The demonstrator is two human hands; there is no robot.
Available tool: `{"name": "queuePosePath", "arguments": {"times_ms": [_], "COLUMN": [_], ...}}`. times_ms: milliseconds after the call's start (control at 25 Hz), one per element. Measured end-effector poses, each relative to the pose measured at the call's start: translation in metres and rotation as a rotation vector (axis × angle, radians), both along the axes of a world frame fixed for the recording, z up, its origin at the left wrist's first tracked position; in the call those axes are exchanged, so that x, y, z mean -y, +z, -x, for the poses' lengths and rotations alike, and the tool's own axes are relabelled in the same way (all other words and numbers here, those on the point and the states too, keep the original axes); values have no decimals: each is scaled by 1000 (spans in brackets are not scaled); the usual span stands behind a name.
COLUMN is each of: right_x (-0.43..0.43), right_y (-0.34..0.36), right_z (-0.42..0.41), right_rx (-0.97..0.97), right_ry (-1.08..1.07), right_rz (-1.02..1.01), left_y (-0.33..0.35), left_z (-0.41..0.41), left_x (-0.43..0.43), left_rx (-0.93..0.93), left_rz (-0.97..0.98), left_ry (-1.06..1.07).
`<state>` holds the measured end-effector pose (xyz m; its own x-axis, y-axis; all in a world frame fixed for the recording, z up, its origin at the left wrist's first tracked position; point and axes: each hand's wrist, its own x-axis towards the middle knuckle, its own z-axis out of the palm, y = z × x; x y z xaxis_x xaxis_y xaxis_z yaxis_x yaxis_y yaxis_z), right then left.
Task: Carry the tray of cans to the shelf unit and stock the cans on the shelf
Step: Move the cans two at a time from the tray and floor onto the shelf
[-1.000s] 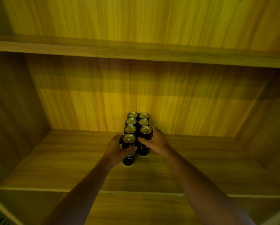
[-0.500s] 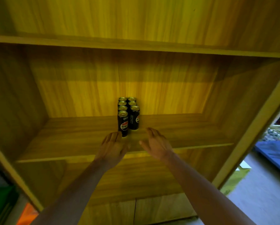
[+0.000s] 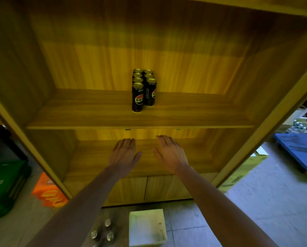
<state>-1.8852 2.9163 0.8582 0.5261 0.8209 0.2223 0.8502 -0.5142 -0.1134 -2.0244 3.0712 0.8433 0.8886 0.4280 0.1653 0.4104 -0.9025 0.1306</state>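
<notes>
Both your hands are empty, fingers spread wide: left hand [image 3: 124,155], right hand [image 3: 170,153], in front of the lower shelf. Seven cans [image 3: 143,90] stand mid-shelf [image 3: 77,120], reaching the back. Next, reach down for what look like loose cans [image 3: 102,230] beside the tray [image 3: 147,227].

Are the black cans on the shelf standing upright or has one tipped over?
Upright, all of them. The black cans stand in two rows on the shelf, round tops facing up, labels vertical; none leans or lies on its side.
</notes>
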Motion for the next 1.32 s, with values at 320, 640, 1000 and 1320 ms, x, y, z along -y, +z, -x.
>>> {"name": "queuePosePath", "arguments": {"times_ms": [320,640,1000,1320], "right_x": [-17,-61,-93,-114], "right_y": [-209,-555,-860,-932], "right_z": [16,87,167,195], "right_rx": [-98,-119,-340,-739], "right_ry": [128,353,495,280], "right_rz": [137,224,246,180], "left_y": [-213,-571,-839,-899], "left_z": [53,197,267,260], "left_x": [14,8,-10,-6], "left_rx": [-128,-235,-56,453], "left_rz": [188,378,541,805], "left_ry": [177,526,899,1088]}}
